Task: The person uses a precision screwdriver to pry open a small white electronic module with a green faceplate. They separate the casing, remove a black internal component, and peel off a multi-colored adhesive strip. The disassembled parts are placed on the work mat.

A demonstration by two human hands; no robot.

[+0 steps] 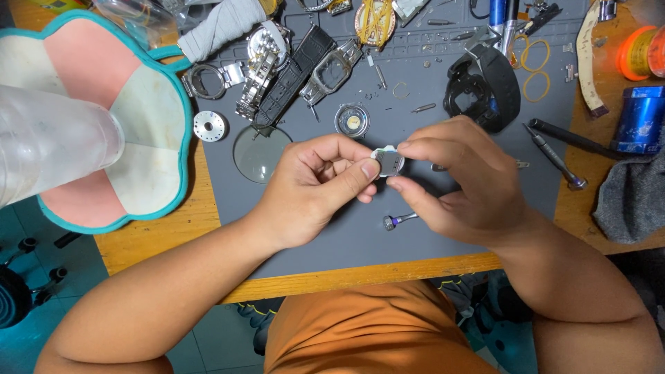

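Observation:
A small square watch module (389, 163), white-edged with a grey face, is pinched between both my hands above the grey work mat (360, 235). My left hand (320, 187) grips it with thumb and curled fingers from the left. From the right, my right hand (457, 181) holds it with thumb and forefinger. Under my right hand lies a small screwdriver (396, 221) with a purple collar. A black watch case with strap (485, 86) rests just beyond my right hand.
Beyond the hands lie a round glass lens (260, 152), a small round case with a yellowish centre (352, 121), a metal bracelet (260, 69), a black leather strap (294, 76), an empty square watch case (332, 73) and rubber bands (535, 66). A clear plastic cup (48, 142) stands on a pink and white cloth at left. A grey cloth (630, 197) lies at right.

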